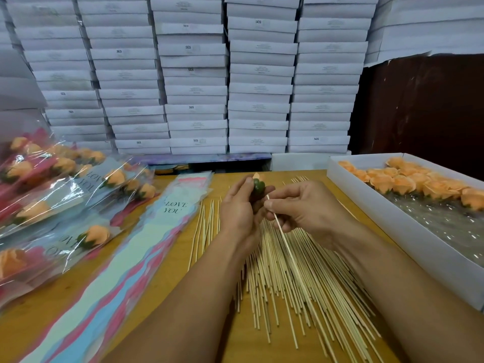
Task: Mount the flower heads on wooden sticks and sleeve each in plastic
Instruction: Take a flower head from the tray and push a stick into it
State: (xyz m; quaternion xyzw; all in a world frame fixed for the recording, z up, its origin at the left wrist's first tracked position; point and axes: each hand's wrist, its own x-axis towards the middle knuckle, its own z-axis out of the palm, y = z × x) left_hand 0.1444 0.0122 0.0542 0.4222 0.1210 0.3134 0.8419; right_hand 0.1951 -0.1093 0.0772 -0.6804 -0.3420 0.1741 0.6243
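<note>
We see the left hand point(239, 205) curled round an orange flower head point(258, 188), green base turned toward us, while the right hand point(305, 208) pinches a wooden stick point(288, 247) between thumb and fingers, its tip touching the green base. Under both hands and wrists a loose heap of wooden sticks point(285, 281) fans across the wooden surface point(209, 344). To the right of the right hand lies a shallow white box point(408, 226); its far end holds rows of orange flower heads point(408, 180), and its near end shows only crinkled clear film. Just left of the left hand a stack of printed plastic sleeves point(146, 231) reads "LOVE YOU". Further left, a pile of finished sleeved flowers point(52, 184) rests on the surface. Beyond the hands rises a wall of stacked white cartons point(196, 82).
</note>
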